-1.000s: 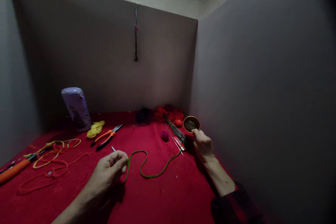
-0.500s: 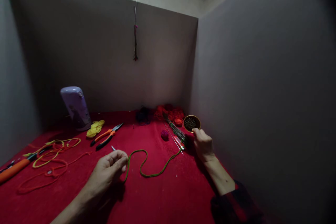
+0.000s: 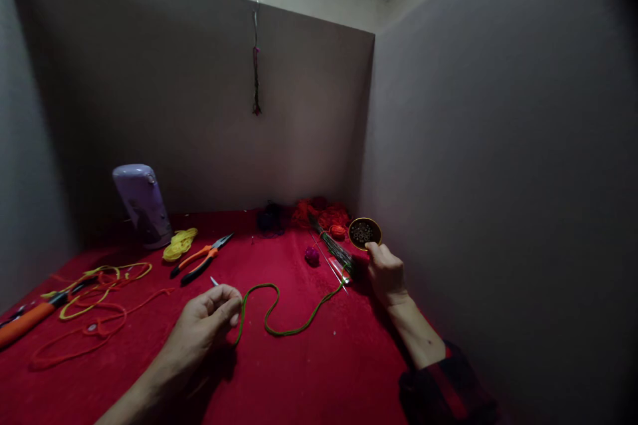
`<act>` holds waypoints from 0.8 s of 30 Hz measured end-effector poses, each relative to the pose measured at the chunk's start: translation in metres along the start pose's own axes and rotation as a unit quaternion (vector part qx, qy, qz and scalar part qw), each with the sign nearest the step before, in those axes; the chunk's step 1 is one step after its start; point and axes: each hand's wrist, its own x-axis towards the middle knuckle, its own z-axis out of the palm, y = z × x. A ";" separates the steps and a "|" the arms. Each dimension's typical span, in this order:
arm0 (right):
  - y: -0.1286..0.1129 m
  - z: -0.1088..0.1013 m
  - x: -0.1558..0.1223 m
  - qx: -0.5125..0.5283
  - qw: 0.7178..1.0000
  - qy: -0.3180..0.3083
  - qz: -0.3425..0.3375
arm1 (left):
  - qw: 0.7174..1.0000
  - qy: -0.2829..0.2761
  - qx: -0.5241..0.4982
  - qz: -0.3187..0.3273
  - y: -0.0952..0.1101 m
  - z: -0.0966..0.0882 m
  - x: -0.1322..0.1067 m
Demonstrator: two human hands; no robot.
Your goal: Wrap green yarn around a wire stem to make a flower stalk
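My left hand (image 3: pixel 212 315) is closed in a pinch on one end of a green yarn cord (image 3: pixel 286 333). A pale pointed tip (image 3: pixel 214 281) sticks out beyond its fingers; what it belongs to is hidden. The cord winds across the red cloth to a bundle of dark thin strands (image 3: pixel 335 247) on the right. My right hand (image 3: pixel 386 272) grips the near rim of a small gold-rimmed bowl (image 3: pixel 379 234), which tilts toward me. Small dark beads (image 3: pixel 363 231) lie inside it.
Orange-handled pliers (image 3: pixel 199 257), yellow yarn (image 3: pixel 180 244) and a purple case (image 3: pixel 143 206) stand left. Tangled red yarn (image 3: pixel 107 319) lies near an orange-handled tool (image 3: pixel 27 324). A magenta ball (image 3: pixel 312 255) and red yarn (image 3: pixel 323 212) sit near the bowl. A wall (image 3: pixel 498 179) rises on the right.
The beads have shifted and spread inside the tilted bowl. Both hands hold nearly the same place, and the view has moved very slightly.
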 end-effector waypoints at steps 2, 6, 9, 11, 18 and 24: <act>0.000 -0.001 0.000 0.000 1.000 -0.006 0.005 | 1.000 0.000 0.002 -0.001 0.000 0.000 0.000; 0.003 -0.001 0.000 0.001 1.000 -0.003 0.010 | 1.000 0.003 0.005 0.004 -0.002 -0.001 0.001; 0.004 -0.001 -0.001 -0.019 1.000 -0.002 0.018 | 1.000 0.006 0.005 0.009 -0.004 -0.002 0.003; 0.004 -0.002 -0.001 -0.030 0.999 -0.008 0.022 | 1.000 0.002 0.005 0.011 -0.004 -0.002 0.003; 0.004 -0.003 -0.002 -0.024 0.999 -0.012 0.034 | 1.000 0.001 0.008 0.014 -0.004 -0.003 0.001; 0.005 0.001 -0.004 -0.018 0.999 -0.019 0.035 | 1.000 0.009 0.008 0.013 -0.005 -0.002 0.003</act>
